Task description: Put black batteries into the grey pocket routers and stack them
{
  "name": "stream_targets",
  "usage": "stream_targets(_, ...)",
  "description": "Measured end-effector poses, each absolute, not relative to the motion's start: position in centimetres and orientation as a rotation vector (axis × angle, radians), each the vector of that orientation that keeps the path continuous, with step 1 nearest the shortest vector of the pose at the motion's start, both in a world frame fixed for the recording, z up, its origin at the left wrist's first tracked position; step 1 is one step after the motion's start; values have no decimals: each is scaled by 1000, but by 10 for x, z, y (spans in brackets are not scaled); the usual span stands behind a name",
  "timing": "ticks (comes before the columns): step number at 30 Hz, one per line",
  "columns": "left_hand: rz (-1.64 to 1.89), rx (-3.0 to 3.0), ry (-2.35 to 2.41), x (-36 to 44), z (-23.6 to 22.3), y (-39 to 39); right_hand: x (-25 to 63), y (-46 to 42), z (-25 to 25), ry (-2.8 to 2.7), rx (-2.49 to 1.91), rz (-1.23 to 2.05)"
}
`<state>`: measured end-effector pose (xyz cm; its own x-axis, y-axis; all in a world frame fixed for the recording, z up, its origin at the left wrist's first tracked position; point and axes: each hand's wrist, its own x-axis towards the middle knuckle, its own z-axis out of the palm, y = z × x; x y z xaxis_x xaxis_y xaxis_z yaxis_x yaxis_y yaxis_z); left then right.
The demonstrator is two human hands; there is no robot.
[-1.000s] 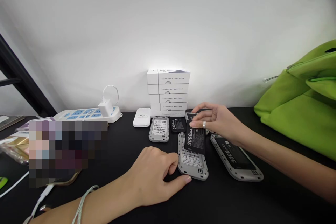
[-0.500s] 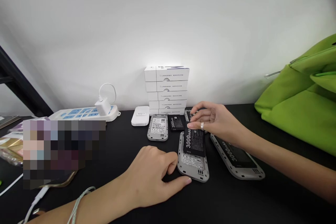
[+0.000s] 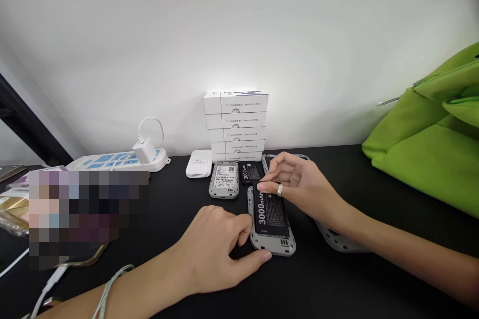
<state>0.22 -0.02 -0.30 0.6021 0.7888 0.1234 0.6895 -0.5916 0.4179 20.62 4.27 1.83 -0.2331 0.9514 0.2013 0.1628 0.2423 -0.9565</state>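
My right hand (image 3: 295, 182), with a ring on one finger, pinches the top end of a black battery (image 3: 271, 214) marked 3000mAh. The battery lies over the hollow of a grey device shell (image 3: 275, 245), its lower end near the shell's bottom rim. My left hand (image 3: 224, 249) rests on the table with its fingers curled and thumb stretched out apart from them. Its index finger is against or very near the shell's left edge, and the thumb tip is by the lower left corner. Another grey shell (image 3: 339, 240) lies partly hidden under my right forearm.
Behind are a small grey device (image 3: 224, 179), another battery (image 3: 250, 172), a white square device (image 3: 198, 163) and a stack of white boxes (image 3: 243, 122). A power strip (image 3: 160, 159) with a charger (image 3: 145, 151) lies left. A green bag (image 3: 422, 144) stands right.
My right hand has brought the battery down and slightly left, so it covers more of the shell's hollow. My left hand has barely moved. The view has shifted slightly.
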Motion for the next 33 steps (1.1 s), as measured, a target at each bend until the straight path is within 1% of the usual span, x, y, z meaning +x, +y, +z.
stream_targets(5, 398, 2512, 1214, 2, -1, -1, 204, 42, 12, -1674, -1075, 1054)
stream_targets(7, 390, 2518, 1218, 2, 0, -1, 204, 37, 12, -1817, -1090, 919)
stream_targets(11, 406, 2508, 1212, 3, -1, 1, 207, 26, 20, -2238, -1231, 512)
stream_targets(13, 434, 2502, 1186, 1, -1, 1, 211, 22, 26, -2428, -1278, 445)
stream_targets(17, 484, 2503, 1057, -3, 2, -1, 221, 19, 32, -2765, -1114, 583)
stream_targets(20, 466, 2514, 1044, -5, 3, -2, 222, 19, 28, -2853, -1027, 701)
stream_targets(25, 519, 2506, 1034, -6, -2, 1, 214, 15, 27, -2900, -1071, 615)
stream_targets(33, 518, 2492, 1060, -6, -4, -1, 230, 6, 46, -2825, -1289, 519)
